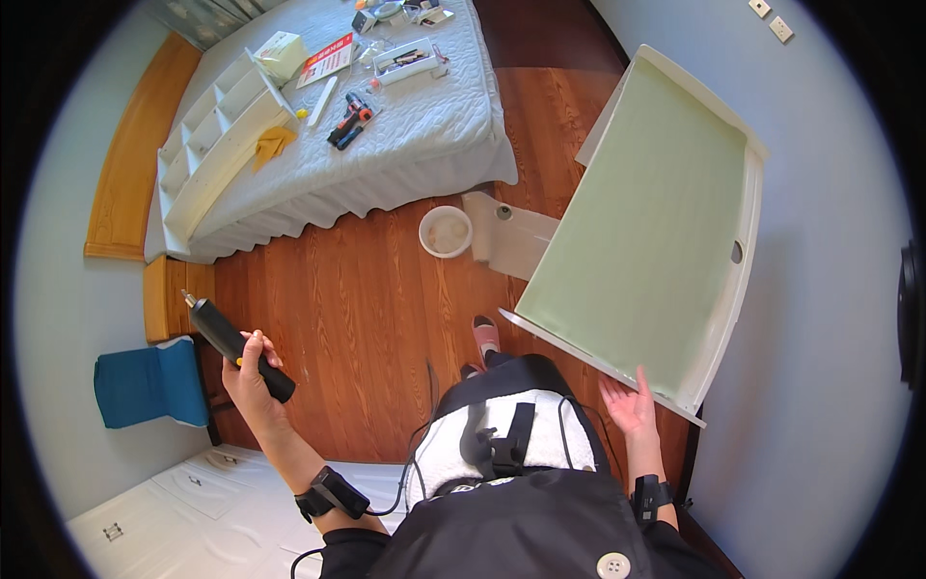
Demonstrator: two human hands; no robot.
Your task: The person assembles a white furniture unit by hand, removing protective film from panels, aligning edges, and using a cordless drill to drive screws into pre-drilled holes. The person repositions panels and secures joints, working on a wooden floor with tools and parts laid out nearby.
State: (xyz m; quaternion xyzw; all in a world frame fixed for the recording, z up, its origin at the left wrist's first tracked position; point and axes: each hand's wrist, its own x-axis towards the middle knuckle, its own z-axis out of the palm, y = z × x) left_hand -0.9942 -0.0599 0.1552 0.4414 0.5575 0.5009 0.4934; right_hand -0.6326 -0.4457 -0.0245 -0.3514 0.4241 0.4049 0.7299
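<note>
A black stick-shaped electric screwdriver [218,330] is in my left hand [255,378], its fingers wrapped round the lower part of the body. Its metal bit points up and to the left, above the floor and touching nothing. My right hand [632,409] is open, palm up, at the near edge of a white desk-like panel [712,374] with a pale green surface [637,232]. The fingers reach the panel's rim; whether they bear any of its weight I cannot tell. A round hole shows near the panel's right side.
A white bucket [446,232] stands on the wooden floor [338,318] beside a loose pale board [521,241]. On the bed [424,116] lie a cordless drill [353,121], a white shelf unit [224,121] and a yellow cloth [274,145]. A blue chair [145,384] stands left.
</note>
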